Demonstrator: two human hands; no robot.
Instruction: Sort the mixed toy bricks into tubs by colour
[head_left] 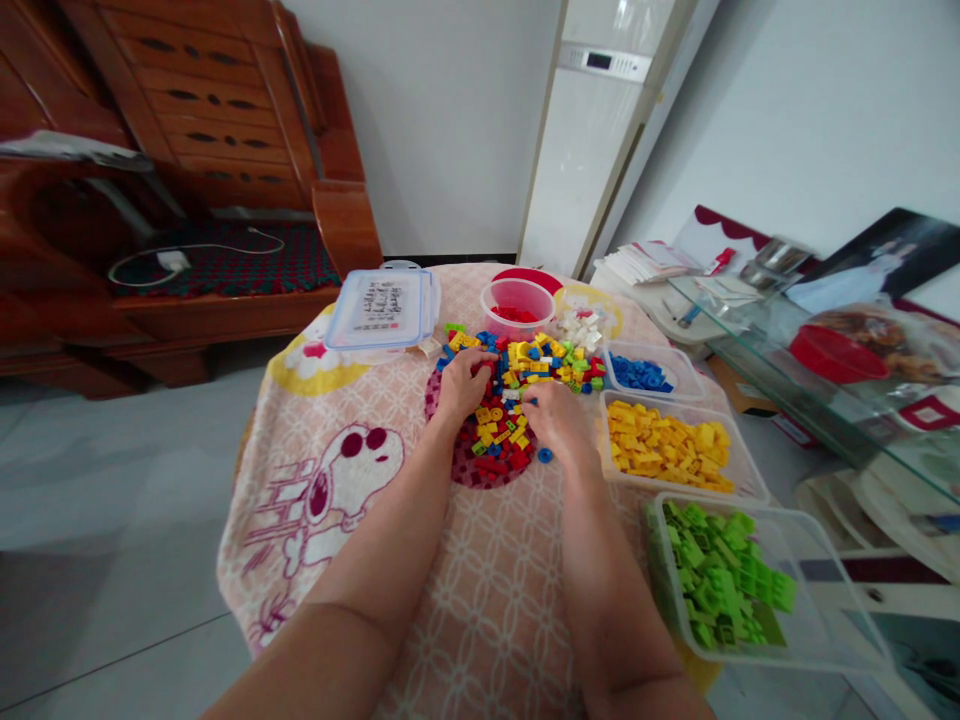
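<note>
A mixed pile of toy building bricks (534,362) in red, yellow, blue, green and white lies on the cloth-covered table. My left hand (465,384) reaches into its left side. Its thumb and forefinger are bent together beside red bricks; whether one is between them is hard to see. At the pile's right edge, my right hand (556,418) has its fingers closed near small white and green pieces, and anything in its grip is hidden. Between my wrists lie loose yellow and red bricks (502,428). One round blue piece (545,455) rests just below my right hand.
To the right stand clear boxes of blue bricks (639,374), yellow bricks (667,445) and green bricks (724,575). A round tub (517,292) with red bricks sits behind the pile, beside white bricks (581,328). A clear lid (382,308) lies at the back left.
</note>
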